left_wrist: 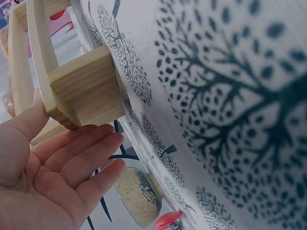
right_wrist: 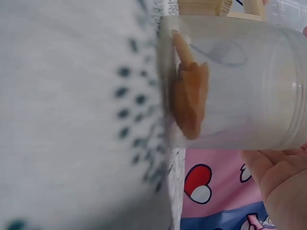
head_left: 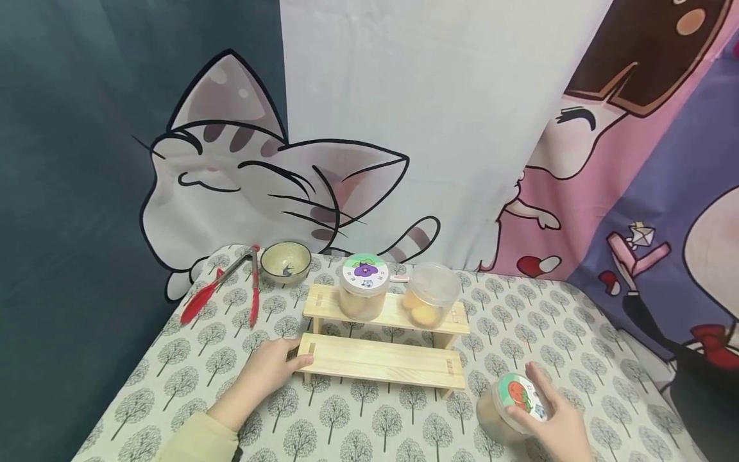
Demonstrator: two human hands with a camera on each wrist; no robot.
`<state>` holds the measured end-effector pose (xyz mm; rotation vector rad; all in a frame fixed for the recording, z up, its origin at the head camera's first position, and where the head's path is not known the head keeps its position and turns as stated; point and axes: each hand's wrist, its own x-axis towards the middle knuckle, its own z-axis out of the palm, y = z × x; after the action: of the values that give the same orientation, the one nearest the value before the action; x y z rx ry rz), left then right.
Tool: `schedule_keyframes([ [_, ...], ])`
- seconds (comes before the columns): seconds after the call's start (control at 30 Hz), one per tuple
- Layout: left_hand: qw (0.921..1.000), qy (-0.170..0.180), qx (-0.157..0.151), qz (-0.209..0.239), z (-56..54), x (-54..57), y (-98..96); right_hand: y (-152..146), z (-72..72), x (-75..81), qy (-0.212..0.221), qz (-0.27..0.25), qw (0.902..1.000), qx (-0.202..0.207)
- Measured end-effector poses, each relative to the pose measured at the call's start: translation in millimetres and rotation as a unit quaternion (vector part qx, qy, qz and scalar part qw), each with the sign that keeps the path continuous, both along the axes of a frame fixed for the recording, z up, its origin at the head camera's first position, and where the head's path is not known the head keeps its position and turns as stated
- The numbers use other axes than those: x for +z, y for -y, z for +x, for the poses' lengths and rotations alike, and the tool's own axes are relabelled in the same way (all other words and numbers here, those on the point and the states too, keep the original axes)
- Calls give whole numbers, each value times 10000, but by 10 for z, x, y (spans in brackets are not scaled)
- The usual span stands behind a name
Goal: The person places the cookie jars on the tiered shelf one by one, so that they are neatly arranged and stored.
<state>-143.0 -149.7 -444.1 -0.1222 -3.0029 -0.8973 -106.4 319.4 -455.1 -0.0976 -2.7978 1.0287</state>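
My left hand (head_left: 268, 366) holds the left end of the lower step of a pale wooden two-step rack (head_left: 381, 359). In the left wrist view, its thumb lies on the board while the fingers (left_wrist: 96, 165) touch the end from the other side. At the right, my right hand (head_left: 557, 420) grips a clear plastic jar (head_left: 499, 420) near its lid, which carries an orange vegetable picture. The jar stands on the cloth, with orange-brown pieces (right_wrist: 192, 100) inside in the right wrist view. Two more jars stand on the upper step: one with a purple-pictured lid (head_left: 365, 271), one translucent jar (head_left: 433, 295) holding yellow-orange pieces.
Behind the rack to the left are a speckled bowl (head_left: 285, 263) and red-handled tongs (head_left: 202, 305). A pale pink handle-like piece (head_left: 399, 278) shows between the upper jars. Tree-patterned cloth (head_left: 329, 420) covers the table, and a printed curtain (head_left: 433, 128) hangs behind.
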Motion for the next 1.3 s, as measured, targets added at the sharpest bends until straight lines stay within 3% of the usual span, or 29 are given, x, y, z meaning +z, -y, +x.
schedule_keyframes([
  [0.27, 10000, -22, -11, -6, 1, -2, -3, -8, 74, 17, 377, 46, 9992, -151],
  [0.57, 10000, 34, -14, 8, 5, 6, -4, -9, 77, 52, 603, -2, 9981, 160],
  [1.13, 10000, -3, -12, -26, 0, -15, -15, 28, 28, 86, 601, 271, 9971, -371],
  [1.3, 10000, -13, 6, -31, 3, -7, -7, 51, -31, 156, 308, 232, 9987, -328],
])
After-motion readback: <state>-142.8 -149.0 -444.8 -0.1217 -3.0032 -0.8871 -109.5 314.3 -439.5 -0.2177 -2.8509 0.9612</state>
